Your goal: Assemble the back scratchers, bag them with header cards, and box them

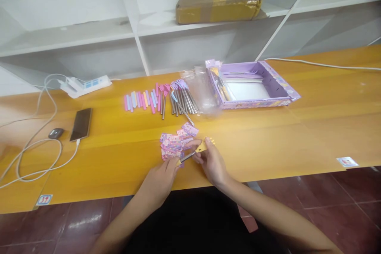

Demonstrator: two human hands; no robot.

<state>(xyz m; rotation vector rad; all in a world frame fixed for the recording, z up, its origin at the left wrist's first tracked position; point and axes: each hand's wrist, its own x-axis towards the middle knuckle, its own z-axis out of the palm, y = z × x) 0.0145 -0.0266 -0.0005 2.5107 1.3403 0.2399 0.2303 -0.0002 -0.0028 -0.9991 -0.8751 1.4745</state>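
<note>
A back scratcher (188, 156) with a metal rod and a yellow hand-shaped head is held between my two hands, over the front of the table. My left hand (160, 178) is closed around its yellow handle end, most of which is hidden. The fingers of my right hand (212, 162) pinch the yellow head. Just behind my hands lies a loose pile of small pink and purple printed cards (171, 145). Farther back are metal-rod back scratchers with pink heads (165, 89) and purple heads (181, 85), beside a row of coloured handle sleeves (139, 99).
A purple display box (256, 105) holds a bagged yellow back scratcher; clear plastic bags (202, 91) lie at its left. A phone (81, 124), mouse (56, 133), white cables and a power strip (86, 86) occupy the left. A taped carton (220, 4) sits on the shelf.
</note>
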